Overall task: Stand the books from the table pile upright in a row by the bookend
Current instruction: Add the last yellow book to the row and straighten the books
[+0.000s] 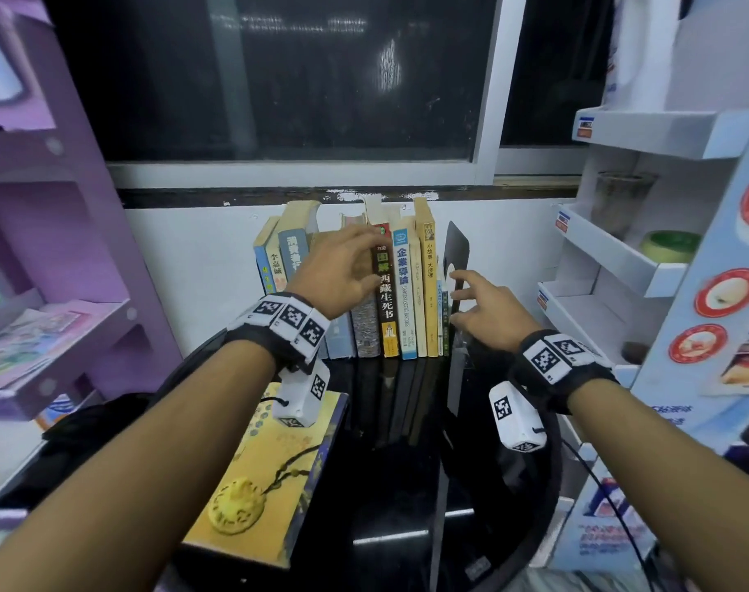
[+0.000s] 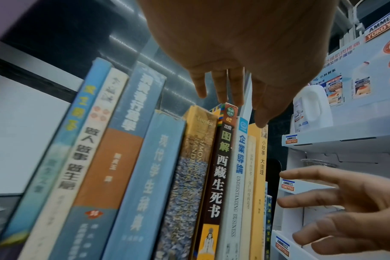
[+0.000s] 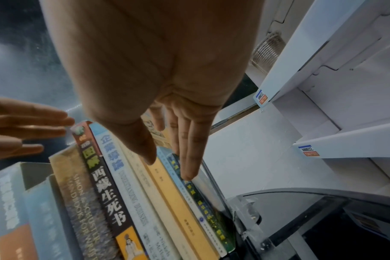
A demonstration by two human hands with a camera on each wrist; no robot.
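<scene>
A row of upright books (image 1: 407, 292) stands against the back wall, and its right end meets a black bookend (image 1: 458, 254). My left hand (image 1: 364, 258) reaches over the row with straight fingers; its fingertips (image 2: 232, 93) are at the top of a dark-spined book (image 2: 218, 176). To the right, my right hand (image 1: 471, 296) is spread and holds nothing. Its fingers (image 3: 189, 163) lie along the thin books (image 3: 189, 193) next to the bookend. A yellow book (image 1: 270, 472) lies flat on the table at the front left, under my left forearm.
The glossy black table (image 1: 407, 484) has a rounded front edge. A purple shelf unit (image 1: 44, 292) stands close on the left and a white display rack (image 1: 620, 258) close on the right. A dark window (image 1: 279, 79) is behind the row. A black cable (image 1: 599, 484) runs at the right.
</scene>
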